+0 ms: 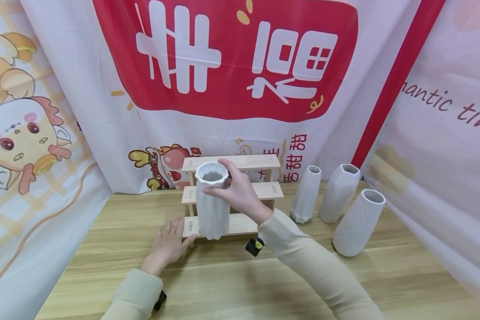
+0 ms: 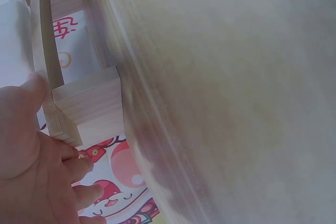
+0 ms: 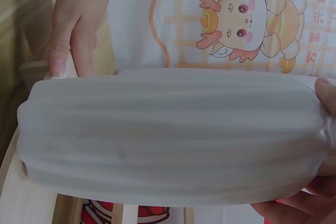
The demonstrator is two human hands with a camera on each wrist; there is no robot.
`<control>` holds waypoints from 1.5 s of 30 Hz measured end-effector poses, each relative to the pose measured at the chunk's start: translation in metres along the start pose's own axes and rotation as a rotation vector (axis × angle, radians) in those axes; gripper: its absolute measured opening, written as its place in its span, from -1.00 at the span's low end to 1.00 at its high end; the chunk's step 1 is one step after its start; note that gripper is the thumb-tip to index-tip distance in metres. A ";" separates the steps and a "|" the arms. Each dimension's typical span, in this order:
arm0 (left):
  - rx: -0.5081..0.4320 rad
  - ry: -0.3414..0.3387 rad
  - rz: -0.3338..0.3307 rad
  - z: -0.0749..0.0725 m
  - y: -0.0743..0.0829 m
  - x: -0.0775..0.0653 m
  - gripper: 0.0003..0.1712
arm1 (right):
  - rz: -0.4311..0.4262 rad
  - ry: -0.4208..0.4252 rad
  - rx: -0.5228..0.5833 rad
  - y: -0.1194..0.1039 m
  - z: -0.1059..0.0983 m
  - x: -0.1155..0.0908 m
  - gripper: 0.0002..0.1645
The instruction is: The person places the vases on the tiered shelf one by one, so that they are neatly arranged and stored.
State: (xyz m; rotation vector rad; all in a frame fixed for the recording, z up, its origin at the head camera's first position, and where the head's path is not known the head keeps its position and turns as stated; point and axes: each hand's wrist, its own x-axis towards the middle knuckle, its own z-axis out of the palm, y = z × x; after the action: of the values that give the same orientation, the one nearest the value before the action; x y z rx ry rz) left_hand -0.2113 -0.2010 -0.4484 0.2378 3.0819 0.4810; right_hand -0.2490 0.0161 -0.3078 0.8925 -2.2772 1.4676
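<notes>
My right hand (image 1: 244,191) grips a white fluted vase (image 1: 213,209) near its rim, thumb in front and fingers round the far side. The vase stands upright in front of a three-tier wooden shelf (image 1: 244,162), its base by the lowest tier. In the right wrist view the vase (image 3: 173,137) fills most of the width, with fingertips at its rim end. My left hand (image 1: 168,246) rests at the left end of the lowest tier, fingers extended. Its thumb touches the board (image 2: 48,40) in the left wrist view. Whether the vase's base touches the tier I cannot tell.
To the right on the wooden table (image 1: 224,289) stand three more white vases: a slim one (image 1: 306,195), a faceted one (image 1: 340,195) and a tapered one (image 1: 359,224). Printed cloths hang behind and at both sides, one with a red panel (image 1: 232,100).
</notes>
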 end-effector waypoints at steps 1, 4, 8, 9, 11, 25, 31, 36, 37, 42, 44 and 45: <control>0.000 0.000 0.001 0.000 0.000 0.000 -0.14 | 0.003 -0.002 -0.003 0.001 0.001 0.000 -0.09; -0.002 -0.001 0.002 0.000 0.001 0.000 -0.14 | 0.015 -0.011 -0.016 0.002 0.004 0.001 -0.08; 0.000 -0.005 0.000 -0.001 0.001 0.000 -0.15 | 0.025 -0.029 -0.021 0.003 0.006 0.002 -0.06; -0.001 -0.006 -0.001 -0.001 0.001 0.000 -0.15 | 0.026 -0.033 -0.022 0.003 0.006 0.002 -0.06; 0.001 -0.008 -0.002 -0.001 0.001 0.000 -0.15 | 0.022 -0.040 -0.022 0.003 0.007 0.003 -0.06; -0.002 -0.013 -0.006 0.004 -0.003 0.003 -0.11 | 0.050 -0.079 -0.041 0.007 0.007 0.007 -0.04; 0.004 -0.019 -0.009 0.004 -0.004 0.004 -0.10 | 0.067 -0.094 -0.034 0.007 0.007 0.008 -0.04; 0.004 -0.025 -0.013 0.003 -0.003 0.004 -0.10 | 0.067 -0.100 -0.036 0.006 0.006 0.008 -0.04; 0.006 -0.025 -0.014 0.003 -0.003 0.004 -0.10 | 0.067 -0.100 -0.037 0.006 0.006 0.008 -0.05; 0.001 -0.031 -0.018 0.002 -0.002 0.003 -0.11 | 0.075 -0.103 -0.036 0.007 0.005 0.008 -0.05; 0.000 -0.033 -0.018 0.002 -0.002 0.003 -0.11 | 0.077 -0.105 -0.035 0.007 0.005 0.008 -0.04; 0.000 -0.032 -0.018 0.002 -0.002 0.003 -0.11 | 0.076 -0.106 -0.035 0.007 0.005 0.008 -0.04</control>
State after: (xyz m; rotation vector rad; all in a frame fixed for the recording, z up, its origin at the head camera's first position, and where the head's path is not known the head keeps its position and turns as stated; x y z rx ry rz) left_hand -0.2146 -0.2021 -0.4513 0.2157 3.0497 0.4714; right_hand -0.2587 0.0106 -0.3109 0.9031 -2.4310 1.4392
